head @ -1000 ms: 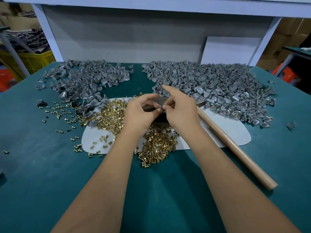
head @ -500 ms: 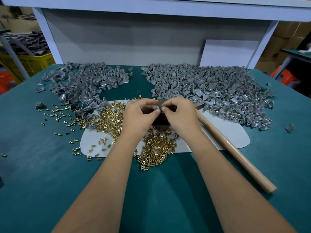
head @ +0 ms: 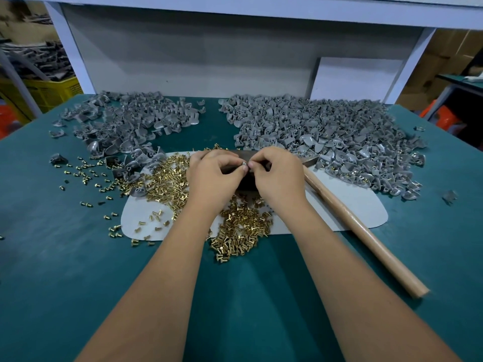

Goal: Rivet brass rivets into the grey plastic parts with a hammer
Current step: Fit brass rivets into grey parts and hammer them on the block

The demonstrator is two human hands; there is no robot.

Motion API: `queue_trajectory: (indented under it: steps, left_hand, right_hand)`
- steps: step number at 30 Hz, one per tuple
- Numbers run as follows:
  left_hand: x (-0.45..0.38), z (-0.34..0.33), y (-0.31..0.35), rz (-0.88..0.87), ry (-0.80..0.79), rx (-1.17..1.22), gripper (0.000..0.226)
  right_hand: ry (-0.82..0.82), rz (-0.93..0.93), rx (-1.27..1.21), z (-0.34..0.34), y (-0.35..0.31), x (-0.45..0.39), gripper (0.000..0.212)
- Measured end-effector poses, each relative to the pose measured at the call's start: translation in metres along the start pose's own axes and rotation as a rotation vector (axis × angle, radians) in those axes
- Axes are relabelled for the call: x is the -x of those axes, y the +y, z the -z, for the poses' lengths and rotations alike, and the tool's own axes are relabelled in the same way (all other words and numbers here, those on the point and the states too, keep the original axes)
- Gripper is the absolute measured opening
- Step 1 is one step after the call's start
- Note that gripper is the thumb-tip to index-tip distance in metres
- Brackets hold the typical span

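Note:
My left hand (head: 211, 176) and my right hand (head: 278, 173) meet fingertip to fingertip over the white mat (head: 339, 205). Together they pinch one small grey plastic part (head: 244, 164), mostly hidden by the fingers. I cannot see a rivet between the fingers. A dark block (head: 245, 185) lies under the hands. The hammer rests on the table untouched, its wooden handle (head: 366, 231) running to the front right and its dark head (head: 309, 160) just behind my right hand. Brass rivets (head: 240, 231) are heaped on the mat below my wrists.
A large pile of grey parts (head: 326, 126) covers the back right of the green table (head: 65, 270), and a smaller pile (head: 130, 121) lies at the back left. Loose rivets (head: 86, 173) are scattered at the left. A white shelf frame (head: 235, 61) closes off the back.
My right index finger, stretched out a second ago, has curled in. Both hands now pinch closer together at the same spot. The hammer has not moved.

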State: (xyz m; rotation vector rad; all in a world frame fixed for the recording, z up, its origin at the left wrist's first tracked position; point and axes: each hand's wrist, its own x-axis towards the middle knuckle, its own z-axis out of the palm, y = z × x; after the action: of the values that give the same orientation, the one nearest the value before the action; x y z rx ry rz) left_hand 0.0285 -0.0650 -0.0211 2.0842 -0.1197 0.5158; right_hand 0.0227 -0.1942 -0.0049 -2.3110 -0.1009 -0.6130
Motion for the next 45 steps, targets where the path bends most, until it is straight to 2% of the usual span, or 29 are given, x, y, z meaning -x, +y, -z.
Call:
queue_trajectory:
  steps: [15, 20, 37, 40, 45]
  left_hand:
    - [0.0, 0.0, 0.0, -0.025, 0.0, -0.041, 0.008]
    - [-0.002, 0.0, 0.0, -0.033, -0.015, -0.06, 0.005]
    - [0.003, 0.0, 0.002, -0.01, 0.003, -0.066, 0.009]
    - [0.004, 0.0, 0.004, 0.007, -0.005, -0.052, 0.008]
    - [0.002, 0.001, 0.003, 0.045, -0.038, 0.002, 0.012]
  right_hand:
    - [0.005, 0.055, -0.011, -0.002, 0.005, 0.005, 0.008]
    - [0.027, 0.005, -0.046, -0.003, 0.004, 0.003, 0.012]
    - [0.049, 0.003, 0.064, -0.004, -0.003, 0.004, 0.013]
    - [0.006, 0.001, 0.001, -0.002, 0.0, 0.003, 0.013]
    - [-0.002, -0.118, -0.29, 0.008, 0.004, 0.006, 0.019]
